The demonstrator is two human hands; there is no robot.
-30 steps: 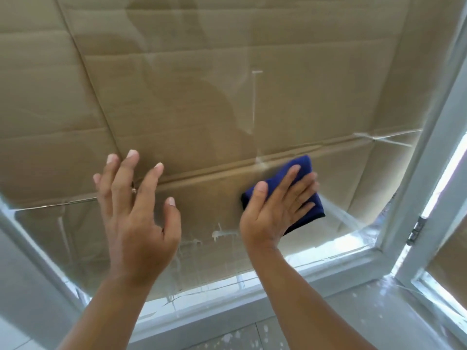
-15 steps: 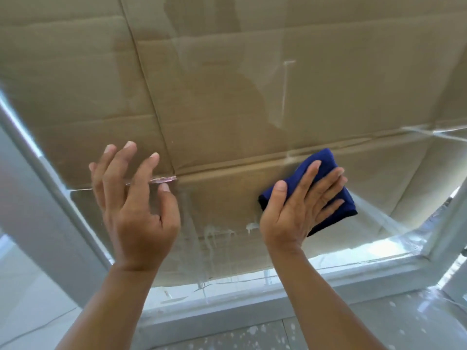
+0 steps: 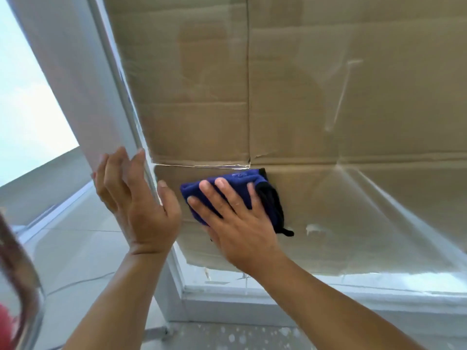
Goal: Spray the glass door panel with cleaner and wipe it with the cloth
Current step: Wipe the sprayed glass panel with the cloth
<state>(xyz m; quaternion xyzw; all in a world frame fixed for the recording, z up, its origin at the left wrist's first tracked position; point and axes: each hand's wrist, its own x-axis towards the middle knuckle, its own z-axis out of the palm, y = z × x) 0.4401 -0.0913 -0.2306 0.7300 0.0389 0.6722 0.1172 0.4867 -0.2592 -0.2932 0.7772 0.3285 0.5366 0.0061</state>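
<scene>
R hand (image 3: 242,223), fingers flat on cloth (image 3: 267,198); L hand (image 3: 136,198) open at frame (image 3: 121,97). Risk: cloth skips white drips (image 3: 314,228) on glass (image 3: 379,198).

There is a single view, from a wide-angle camera worn on the person's head. It faces forward, close up to the glass door panel (image 3: 328,102), which fills most of the picture together with the brown cardboard (image 3: 202,127) seen through it. The wide lens bends the straight lines: the white door frame (image 3: 75,84) leans in from the upper left and runs along the bottom edge. Both forearms come up from the lower edge, so the left hand (image 3: 137,200) and right hand (image 3: 232,218) sit near the lens, just below the middle. The speckled floor (image 3: 240,337) shows at the very bottom.
</scene>
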